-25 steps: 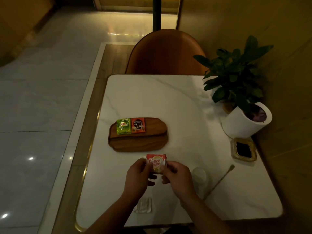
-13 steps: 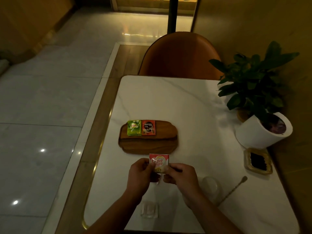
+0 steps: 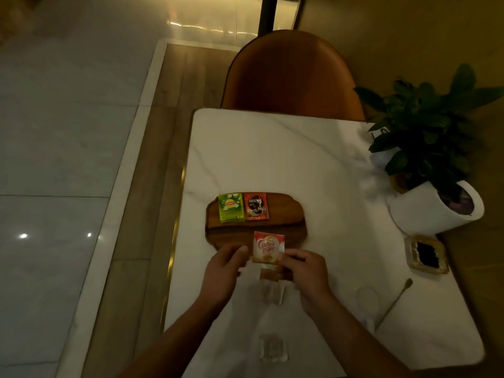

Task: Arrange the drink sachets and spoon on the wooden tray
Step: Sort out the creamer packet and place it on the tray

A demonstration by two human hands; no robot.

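Note:
A wooden tray (image 3: 286,214) lies on the white marble table, with a green tea sachet (image 3: 231,207) and a red coffee sachet (image 3: 255,206) side by side at its back left. My left hand (image 3: 225,264) and my right hand (image 3: 305,271) together pinch a red-and-white creamer sachet (image 3: 268,245) upright over the tray's near edge. A long thin spoon (image 3: 394,302) rests on the table at the right. Two pale sachets lie on the table, one (image 3: 272,291) just behind my hands and one (image 3: 273,347) near the front edge.
A potted plant in a white pot (image 3: 436,211) stands at the right edge, a small square dish (image 3: 426,253) in front of it. A clear glass (image 3: 366,298) sits beside the spoon. An orange chair (image 3: 291,75) is at the far side.
Both hands have carried the creamer sachet forward, from over the table in front of the tray to over the tray's near edge. The camera view has shifted.

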